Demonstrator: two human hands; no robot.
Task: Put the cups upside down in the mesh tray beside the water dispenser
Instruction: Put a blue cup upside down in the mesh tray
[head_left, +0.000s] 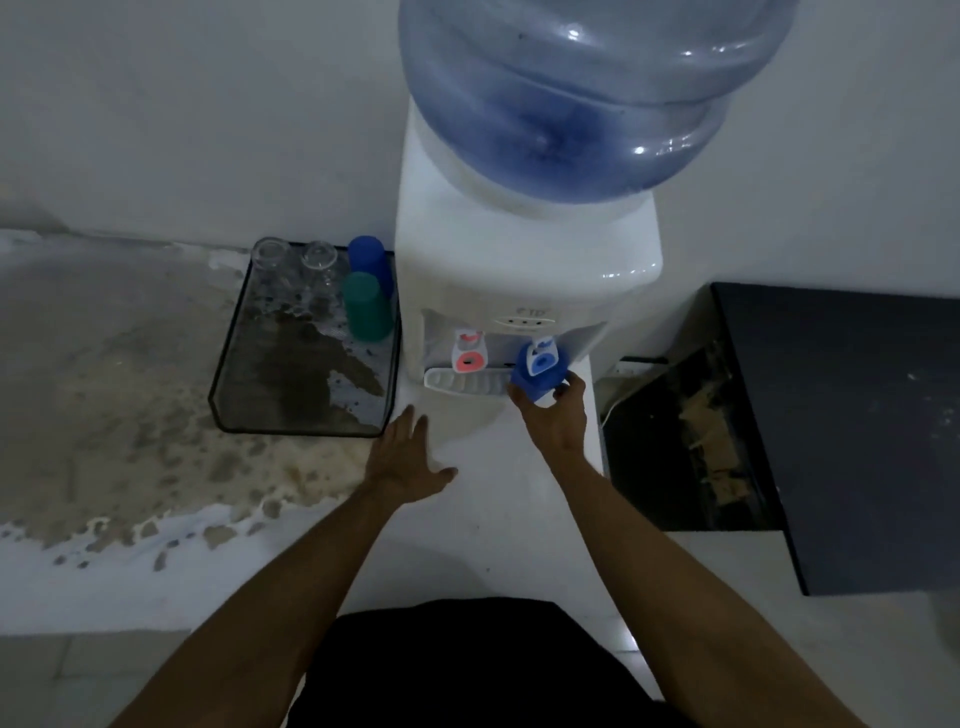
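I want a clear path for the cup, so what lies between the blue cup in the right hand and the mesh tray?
In the head view, the dispenser's drip tray and red tap lie between the blue cup in the right hand and the mesh tray.

One mesh tray (223, 395) holds four upturned vessels: two clear glasses (270, 257) (318, 257), one blue cup (369, 260) and one green cup (366, 306). A fifth vessel, a second blue cup (535, 387), sits under the water dispenser (519, 270), which carries one large bottle (582, 88) and two taps, one red (469, 358), one blue (542, 358). Two hands (402, 457) (556, 415) are in frame.
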